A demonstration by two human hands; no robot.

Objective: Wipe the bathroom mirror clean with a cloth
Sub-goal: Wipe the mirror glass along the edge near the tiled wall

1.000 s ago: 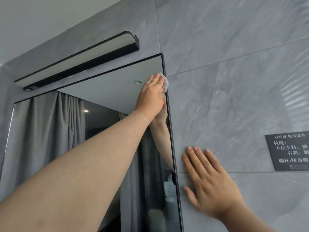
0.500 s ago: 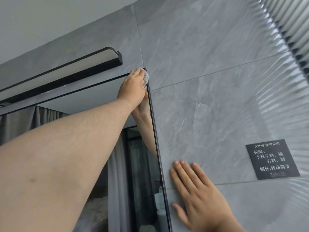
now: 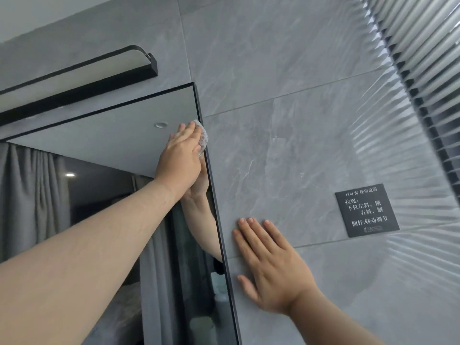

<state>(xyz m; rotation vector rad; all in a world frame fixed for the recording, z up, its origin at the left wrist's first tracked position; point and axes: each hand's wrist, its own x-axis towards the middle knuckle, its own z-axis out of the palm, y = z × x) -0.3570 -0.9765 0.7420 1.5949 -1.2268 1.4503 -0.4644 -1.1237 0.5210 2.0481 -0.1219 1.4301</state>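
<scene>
Change: the left hand (image 3: pixel 180 155) sat at the mirror's top right corner half a second ago; it has since come down the right edge, and a strip of glass shows between it and the top frame.
Meaning: judged from that, the corner has had its pass and the wipe is working down the right side; most of the glass to the left and below looks yet to be done.
Cloth: one pale, mottled cloth (image 3: pixel 202 138), pressed to the mirror (image 3: pixel 104 135) just beside its dark right frame, mostly hidden under the hand, only its far edge peeking out.
Left fingers: laid nearly straight over the cloth, pressing it flat to the glass; whether the thumb pinches it cannot be told.
Right hand: the right hand (image 3: pixel 273 267) lies flat on the grey tile wall (image 3: pixel 286 150), fingers spread and straight, holding nothing, seemingly as a brace.
Count: two hands, one cloth, one mirror, one black light bar (image 3: pixel 82 78) above it, one dark sign (image 3: pixel 367 210) to the right, one blind (image 3: pixel 428 58) at the far right.
</scene>
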